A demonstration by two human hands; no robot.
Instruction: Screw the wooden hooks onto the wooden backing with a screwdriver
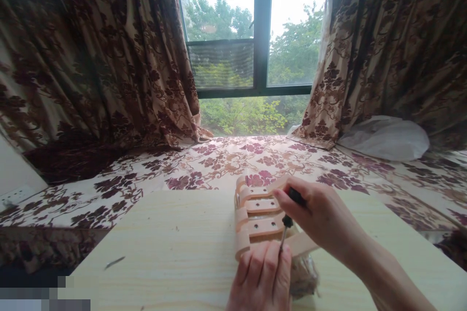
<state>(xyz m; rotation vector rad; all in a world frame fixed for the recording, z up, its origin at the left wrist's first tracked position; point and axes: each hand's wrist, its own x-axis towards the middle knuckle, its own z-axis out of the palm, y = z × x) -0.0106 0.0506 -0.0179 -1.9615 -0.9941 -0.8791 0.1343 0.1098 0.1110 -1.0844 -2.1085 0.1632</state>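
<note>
A screwdriver [296,197] with a black handle is gripped in my right hand [321,206], its metal shaft slanting down to the left. The shaft's tip is hidden at the fingers of my left hand [259,274]. Those fingers are closed together over the near end of a beige slatted piece [260,227] with curved ends. Dark screw-like dots sit in pairs on its crossbars. Whether a screw is pinched under my left fingers cannot be seen. Beneath the piece, a bundle in clear crinkled wrapping [305,277] shows at the near right.
Everything stands on a pale wooden tabletop [164,243]. A thin dark sliver [114,262] lies at its left. Beyond it is a ledge covered in floral cloth [226,160], with a white plastic bag [386,138] at the right. Patterned curtains [146,58] flank a window [260,58].
</note>
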